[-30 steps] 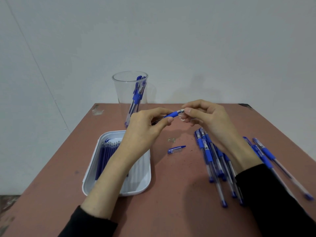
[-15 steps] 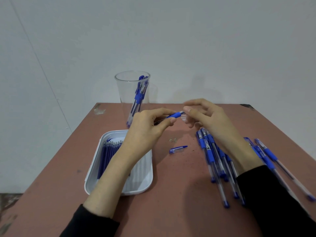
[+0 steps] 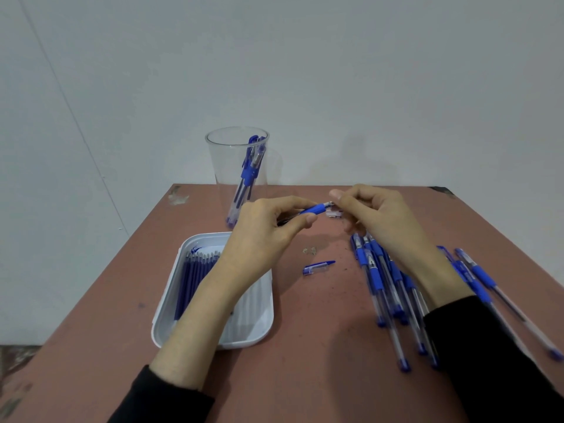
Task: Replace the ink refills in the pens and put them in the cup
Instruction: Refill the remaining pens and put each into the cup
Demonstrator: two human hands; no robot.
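My left hand (image 3: 262, 236) grips a pen (image 3: 314, 209) by its blue grip section, held above the table's middle. My right hand (image 3: 375, 215) pinches the pen's metal tip end between thumb and fingers; a small clear piece (image 3: 333, 214) shows just under the tip. A clear plastic cup (image 3: 225, 166) stands at the table's far edge with a few blue pens (image 3: 248, 175) in it. A white tray (image 3: 259, 331) holds several blue refills (image 3: 195, 270) under my left forearm. A blue pen cap (image 3: 317, 267) lies between tray and pen pile.
Several blue pens (image 3: 384, 288) lie in a loose pile under my right wrist, with more pens (image 3: 482, 279) further right. Small clear bits (image 3: 309, 250) sit on the reddish-brown table (image 3: 305, 377). A pale wall rises right behind the table.
Both hands stay on the pen at the same spot. My right fingers have shifted slightly around the tip end.
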